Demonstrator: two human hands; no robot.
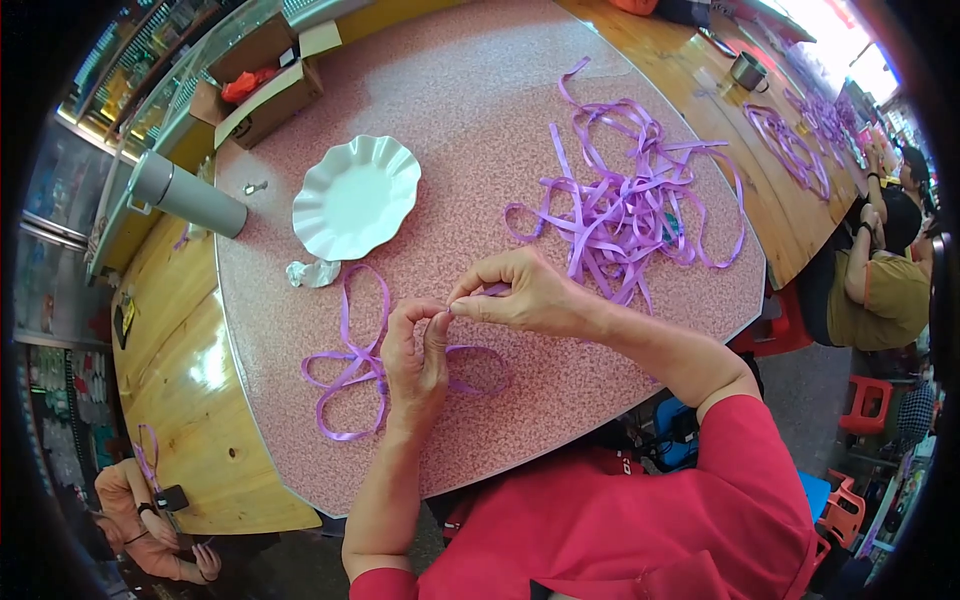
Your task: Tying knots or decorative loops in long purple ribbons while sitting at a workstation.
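Over the pink speckled table top [480,110], my left hand [412,350] and my right hand [525,292] meet fingertip to fingertip. Both are closed in a pinch. A bit of purple ribbon shows under the fingers of my right hand, so that hand grips the ribbon. What my left fingertips pinch is too small to make out. Under and beside my left hand lie loops of purple ribbon [347,434], spread like petals. Further right is a large tangled heap of the same purple ribbon [625,205].
A white scalloped plate [358,198] and crumpled white tissue [314,273] lie left of my hands. Beyond stand a grey-green tumbler [190,195] and an open cardboard box [265,115]. A metal mug [748,72] is far right. People sit at the wooden tables on both sides.
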